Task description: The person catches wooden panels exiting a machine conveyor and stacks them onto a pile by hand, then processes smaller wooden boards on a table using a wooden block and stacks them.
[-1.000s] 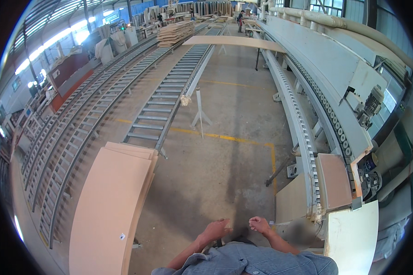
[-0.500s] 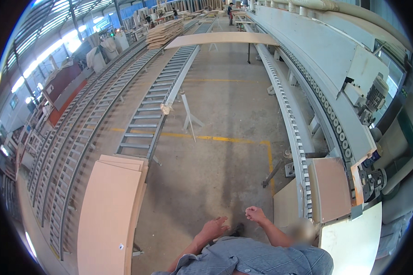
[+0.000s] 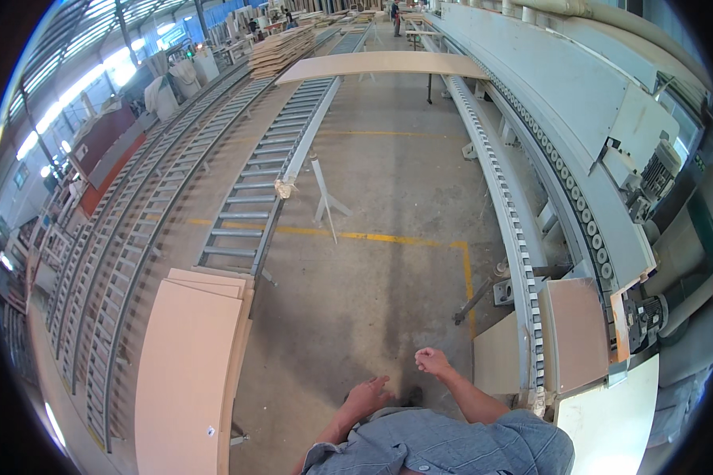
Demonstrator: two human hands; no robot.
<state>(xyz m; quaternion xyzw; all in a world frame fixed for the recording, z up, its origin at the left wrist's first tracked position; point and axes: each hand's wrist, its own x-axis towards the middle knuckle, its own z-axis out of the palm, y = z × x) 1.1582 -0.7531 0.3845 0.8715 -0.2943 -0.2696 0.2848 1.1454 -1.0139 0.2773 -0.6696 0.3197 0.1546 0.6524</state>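
Workshop floor [image 3: 356, 309] stretched ahead; left hand [image 3: 370, 396] hung empty, loosely spread; right hand [image 3: 432, 362] was curled, contents not discernible. Stacked panels [image 3: 188, 364] lay to the left.

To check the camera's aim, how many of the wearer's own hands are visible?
2: the left hand, on the side of the panel stack, and the right hand, toward the conveyor rail; both are over the floor, neither hidden.
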